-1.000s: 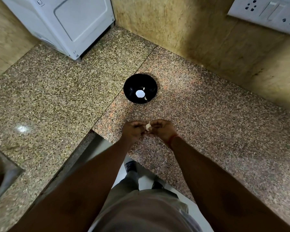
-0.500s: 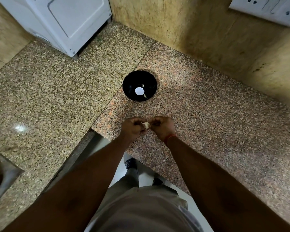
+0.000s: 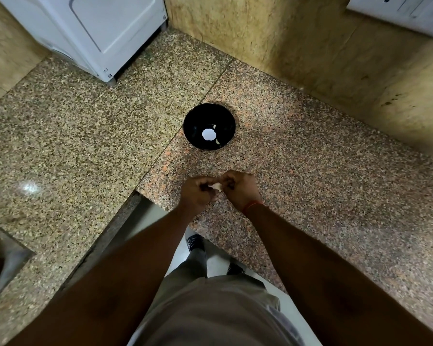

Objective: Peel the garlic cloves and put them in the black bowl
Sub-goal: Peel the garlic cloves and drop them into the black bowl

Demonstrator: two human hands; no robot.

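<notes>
At granite counter (image 3: 335, 196) corner, tan wall behind: left hand (image 3: 195, 193) & right hand (image 3: 240, 189) both pinch garlic clove (image 3: 216, 187) btwn fingertips; black bowl (image 3: 225, 118) beyond, near white appliance (image 3: 98, 33)

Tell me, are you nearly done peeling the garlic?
Partly. Two small pale pieces, probably peeled cloves, already lie in the black bowl, beside a bright white spot that may be only glare. Right now the left hand and right hand pinch one garlic clove between them over the counter, its skin apparently coming off. It has yet to go into the bowl. No other unpeeled garlic shows.
</notes>
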